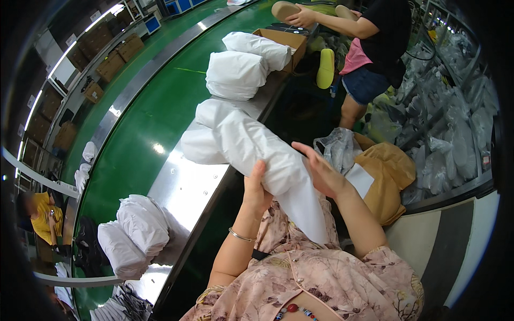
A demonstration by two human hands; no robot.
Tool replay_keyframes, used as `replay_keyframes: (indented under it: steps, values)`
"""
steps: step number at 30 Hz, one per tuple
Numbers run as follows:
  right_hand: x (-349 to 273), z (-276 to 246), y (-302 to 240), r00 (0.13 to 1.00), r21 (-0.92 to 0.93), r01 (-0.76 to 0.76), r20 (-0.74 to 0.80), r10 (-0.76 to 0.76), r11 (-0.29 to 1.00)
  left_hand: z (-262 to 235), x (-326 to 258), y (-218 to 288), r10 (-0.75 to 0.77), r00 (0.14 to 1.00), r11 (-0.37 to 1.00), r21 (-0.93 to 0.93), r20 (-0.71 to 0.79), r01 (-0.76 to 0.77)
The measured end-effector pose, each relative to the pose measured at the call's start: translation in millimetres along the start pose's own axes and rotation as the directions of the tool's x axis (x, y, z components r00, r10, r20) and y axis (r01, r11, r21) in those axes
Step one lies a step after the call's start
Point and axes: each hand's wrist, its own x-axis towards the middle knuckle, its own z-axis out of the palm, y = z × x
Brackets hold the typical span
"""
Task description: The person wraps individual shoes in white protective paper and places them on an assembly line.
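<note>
A long white wrapped bundle (262,152) slants across in front of me, its loose tail hanging toward my lap. My left hand (259,187) grips its left side with the thumb up on the wrapping; the other fingers are hidden beneath. On the opposite side, my right hand (324,174) rests along the bundle with its fingers stretched out. The bundle's far end overlaps another white bundle (201,144) at the bench edge. What is inside the wrapping cannot be seen.
More white bundles lie on the metal ledge (187,179) beside the green conveyor (126,139), near a cardboard box (297,51). A person (369,48) holds a tan shoe sole. A yellow-green sole (325,69), a brown paper sack (385,176) and clear plastic bags (450,128) are at right.
</note>
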Motion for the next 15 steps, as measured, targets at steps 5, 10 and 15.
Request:
replay_keyframes:
  steps: [5,10,15]
  values:
    - [-13.5,31.2,-4.5,0.988,-0.154,-0.074,-0.144,0.052,0.985,15.4,-1.2,3.0,0.137,0.99,0.988,0.069,-0.017,-0.136]
    - [-10.0,53.0,3.7,0.877,-0.818,0.093,-0.202,-0.436,0.567,22.6,-4.3,2.3,0.073,0.996,0.994,-0.075,-0.047,-0.077]
    - [-7.1,59.2,46.6,0.589,-0.933,0.172,-0.16,-0.792,0.316,30.9,-3.2,-7.4,0.106,0.991,0.986,-0.124,-0.084,-0.116]
